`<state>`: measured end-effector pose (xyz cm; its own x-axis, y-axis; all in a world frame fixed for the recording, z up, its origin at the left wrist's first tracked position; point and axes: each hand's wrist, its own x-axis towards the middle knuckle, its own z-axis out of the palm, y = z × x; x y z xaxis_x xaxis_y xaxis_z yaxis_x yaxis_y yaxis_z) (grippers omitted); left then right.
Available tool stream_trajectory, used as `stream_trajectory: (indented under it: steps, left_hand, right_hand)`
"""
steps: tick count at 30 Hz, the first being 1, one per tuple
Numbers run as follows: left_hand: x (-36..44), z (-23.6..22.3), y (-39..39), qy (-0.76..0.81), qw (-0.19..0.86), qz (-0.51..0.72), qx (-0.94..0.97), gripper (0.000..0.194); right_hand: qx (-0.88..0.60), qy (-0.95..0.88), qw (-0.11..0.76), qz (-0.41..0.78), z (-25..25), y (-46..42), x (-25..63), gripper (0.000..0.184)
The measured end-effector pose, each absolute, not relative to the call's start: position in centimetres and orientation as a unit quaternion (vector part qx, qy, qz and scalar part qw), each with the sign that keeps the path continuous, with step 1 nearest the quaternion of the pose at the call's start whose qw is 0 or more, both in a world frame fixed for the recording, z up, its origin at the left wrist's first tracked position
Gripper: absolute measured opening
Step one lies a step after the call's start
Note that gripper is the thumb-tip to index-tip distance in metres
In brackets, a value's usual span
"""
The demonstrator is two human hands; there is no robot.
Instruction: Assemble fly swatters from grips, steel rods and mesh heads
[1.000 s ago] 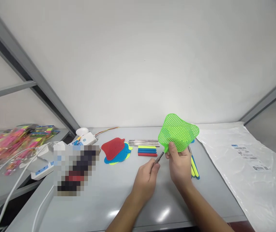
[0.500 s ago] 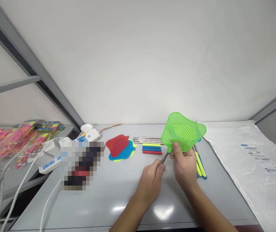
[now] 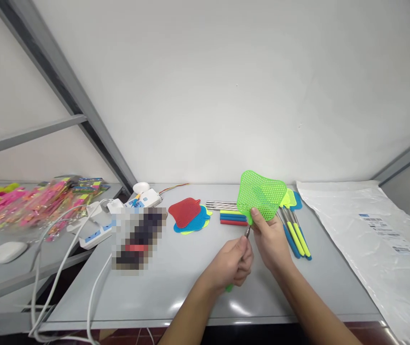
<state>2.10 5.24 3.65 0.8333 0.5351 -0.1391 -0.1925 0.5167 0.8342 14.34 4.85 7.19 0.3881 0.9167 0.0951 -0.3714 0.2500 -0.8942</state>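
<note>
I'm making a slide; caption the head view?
Left hand grips a metal rod below the green fly-swatter head held by the right hand.

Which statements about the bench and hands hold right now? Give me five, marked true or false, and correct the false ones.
1. The right hand holds the green mesh head. True.
2. The other hand is empty. False: the left hand grips a metal rod.
3. The red mesh head partly covers a blue mesh head. True.
4. The white package lies left of both hands. False: the white package is on their right.
5. The loose red handle lies nearer the person than the loose yellow one. True.
</note>
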Motion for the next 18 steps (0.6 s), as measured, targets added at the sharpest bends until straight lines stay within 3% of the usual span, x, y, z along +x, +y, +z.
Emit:
stream_trajectory:
  steps: [14, 18]
  left_hand:
    - [1.9, 5.7, 5.5, 0.318, 0.771, 0.251, 0.49, 0.048]
    - [3.0, 5.9, 5.0, 0.304, 0.793, 0.275, 0.451, 0.048]
  right_hand:
    - [-0.434, -0.329, 0.712, 0.443, 8.2, 5.8, 13.5, 0.02]
    - [-0.486, -0.349, 0.671, 0.438, 9.2, 5.9, 13.9, 0.025]
